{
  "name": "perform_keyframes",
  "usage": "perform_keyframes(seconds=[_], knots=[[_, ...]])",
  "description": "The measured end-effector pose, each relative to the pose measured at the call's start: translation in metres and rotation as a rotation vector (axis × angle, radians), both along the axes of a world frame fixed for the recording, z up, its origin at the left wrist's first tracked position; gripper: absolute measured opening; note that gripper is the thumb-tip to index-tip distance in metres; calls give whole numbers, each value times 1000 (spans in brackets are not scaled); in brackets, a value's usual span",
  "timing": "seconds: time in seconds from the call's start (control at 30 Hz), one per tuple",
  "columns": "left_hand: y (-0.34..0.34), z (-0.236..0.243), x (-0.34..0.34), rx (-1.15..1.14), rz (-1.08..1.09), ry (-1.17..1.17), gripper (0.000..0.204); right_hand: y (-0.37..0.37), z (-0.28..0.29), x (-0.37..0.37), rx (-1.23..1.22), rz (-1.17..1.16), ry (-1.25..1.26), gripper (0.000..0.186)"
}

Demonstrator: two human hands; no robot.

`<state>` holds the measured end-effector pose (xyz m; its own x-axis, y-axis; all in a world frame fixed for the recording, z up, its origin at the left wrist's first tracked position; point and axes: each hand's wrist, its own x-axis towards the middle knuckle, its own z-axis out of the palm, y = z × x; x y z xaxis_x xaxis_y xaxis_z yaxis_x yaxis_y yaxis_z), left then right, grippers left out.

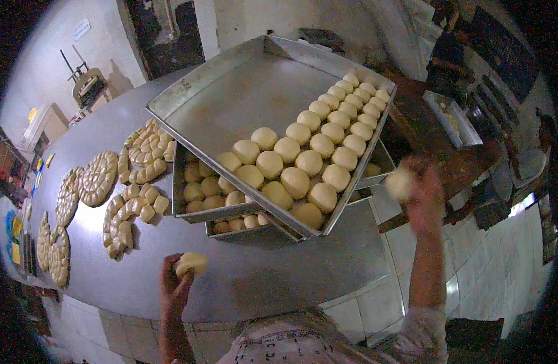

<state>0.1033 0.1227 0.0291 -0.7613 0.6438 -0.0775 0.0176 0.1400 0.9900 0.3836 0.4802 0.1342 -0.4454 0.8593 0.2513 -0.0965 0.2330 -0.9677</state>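
Observation:
My left hand (173, 280) is closed round a lump of pale dough (191, 264) above the near part of the metal table. Out to the right, past the table's edge, my right hand (426, 197) grips a dough ball (400, 184); the hand is somewhat blurred. Between and beyond my hands a large metal tray (230, 91) sits tilted on top of other trays. Rows of round dough balls (309, 162) fill its right and near side, while its far left part shows bare metal.
Cut dough pieces lie in coils (97, 178) and a curved row (128, 212) on the table (279, 273) at left. Lower trays (197, 212) hold more balls. At right are a wooden surface (421, 121) with a metal pan (455, 121), and a person (449, 54) farther back.

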Motion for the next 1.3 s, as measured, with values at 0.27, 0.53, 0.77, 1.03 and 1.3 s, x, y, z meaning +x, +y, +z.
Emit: perform_keyframes(seconds=[0.27, 0.53, 0.77, 1.03, 1.3], knots=[[27, 25, 17, 9, -220, 174, 31, 32, 87, -152, 737, -56, -66, 24], [-36, 10, 3, 246, -211, 168, 29, -137, 62, -131, 865, 638, -211, 38], [-16, 2, -12, -59, -495, 329, 27, -224, -82, -97, -16, 694, -568, 32], [-68, -40, -61, 121, -45, -215, 15, -146, -169, -16, 737, -244, -1223, 26], [-62, -75, -76, -163, -90, -55, 33, -157, -175, -20, 670, -119, -940, 28]])
